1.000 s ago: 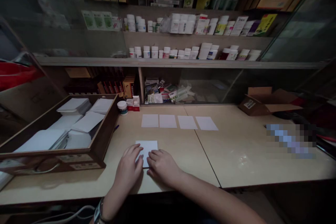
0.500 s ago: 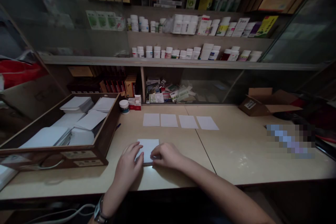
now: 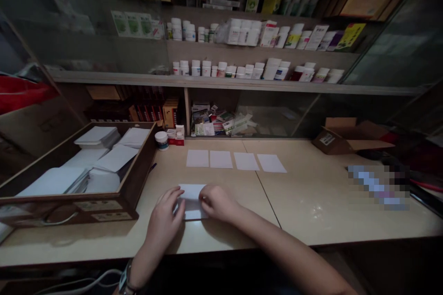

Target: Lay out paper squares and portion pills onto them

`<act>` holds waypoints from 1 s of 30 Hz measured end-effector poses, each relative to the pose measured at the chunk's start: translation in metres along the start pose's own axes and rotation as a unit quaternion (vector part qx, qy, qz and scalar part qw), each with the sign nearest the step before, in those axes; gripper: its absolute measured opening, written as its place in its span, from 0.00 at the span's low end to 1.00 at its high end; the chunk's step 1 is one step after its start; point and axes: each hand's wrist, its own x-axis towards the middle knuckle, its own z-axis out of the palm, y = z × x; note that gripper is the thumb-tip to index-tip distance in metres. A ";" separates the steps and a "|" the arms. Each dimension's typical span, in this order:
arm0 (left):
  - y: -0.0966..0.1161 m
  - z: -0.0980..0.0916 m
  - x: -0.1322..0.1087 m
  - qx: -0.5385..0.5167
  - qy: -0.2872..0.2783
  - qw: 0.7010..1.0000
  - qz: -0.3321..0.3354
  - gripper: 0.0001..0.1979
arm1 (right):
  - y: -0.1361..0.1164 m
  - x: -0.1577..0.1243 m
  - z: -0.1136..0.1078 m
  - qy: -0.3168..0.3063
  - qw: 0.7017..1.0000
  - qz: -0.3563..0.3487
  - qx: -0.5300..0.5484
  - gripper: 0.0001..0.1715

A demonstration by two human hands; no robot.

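The white paper is lying between your fingers. Your left hand is resting open at its left edge; your right is bending inward over its right, its grip unclear. Light left-hand pressure should be keeping it square.

Left grip and right grip touch white paper near four separate sheets.
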 end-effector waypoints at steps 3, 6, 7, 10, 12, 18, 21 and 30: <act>0.001 0.006 0.002 0.007 0.003 1.000 0.012 0.14 | 0.043 -0.012 -0.038 0.119 0.982 0.100 0.109 0.13; 0.002 0.015 0.004 0.018 -0.008 0.999 0.025 0.14 | 0.119 -0.045 -0.093 0.237 0.950 0.159 0.124 0.12; 0.003 0.018 0.004 0.024 -0.013 0.999 0.030 0.14 | 0.147 -0.060 -0.112 0.277 0.937 0.184 0.110 0.13; 0.005 0.027 0.003 0.040 -0.029 0.998 0.043 0.15 | 0.223 -0.108 -0.154 0.438 0.866 0.235 -0.052 0.15; 0.007 0.031 0.001 0.048 -0.032 0.997 0.046 0.15 | 0.260 -0.137 -0.164 0.455 0.841 0.237 -0.170 0.16; 0.011 0.031 0.002 0.070 -0.040 0.996 0.044 0.15 | 0.313 -0.184 -0.130 0.228 0.898 0.269 -0.264 0.18; 0.011 0.028 0.006 0.076 -0.048 0.995 0.048 0.15 | 0.318 -0.192 -0.119 0.178 0.899 0.288 -0.278 0.18; 0.006 0.033 0.005 0.070 -0.059 0.995 0.047 0.16 | 0.304 -0.188 -0.120 0.127 0.897 0.307 -0.292 0.19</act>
